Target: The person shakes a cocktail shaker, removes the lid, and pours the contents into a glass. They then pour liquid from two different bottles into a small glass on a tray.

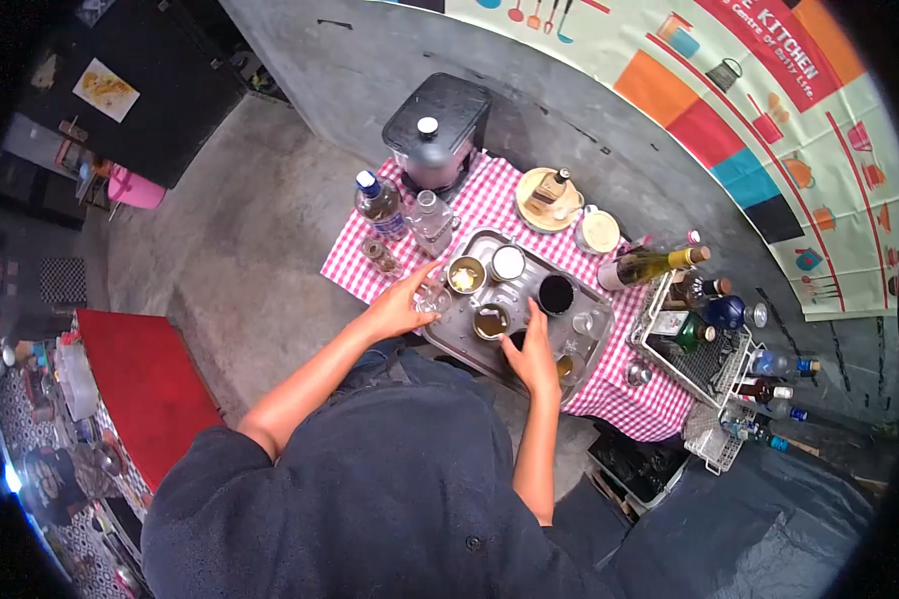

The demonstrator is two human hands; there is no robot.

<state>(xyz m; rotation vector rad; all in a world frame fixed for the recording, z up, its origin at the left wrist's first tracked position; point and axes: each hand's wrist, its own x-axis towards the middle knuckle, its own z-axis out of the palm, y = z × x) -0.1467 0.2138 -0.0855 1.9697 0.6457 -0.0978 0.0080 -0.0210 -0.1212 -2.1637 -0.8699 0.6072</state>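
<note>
My left hand (400, 306) curves its fingers and thumb around a clear glass (434, 298) at the left end of a metal tray (451, 337). Over the tray's near side is my right hand (532, 351), thumb and fingers apart. A dark round thing, partly hidden, lies by its thumb. Between the hands sit a cup of brown liquid (489, 321) and a metal cup with pale yellowish contents (465, 275). Behind them are a cup of white contents (507, 263) and a cup of very dark liquid (555, 294). A small clear glass (582, 322) stands farther right.
A checkered cloth (345, 262) covers the table. A black-lidded container (438, 125), a blue-capped bottle (380, 205) and a clear bottle (431, 222) stand left. Behind the tray is a wooden plate with a bottle (547, 192); a wire rack (694, 374) with bottles stands right.
</note>
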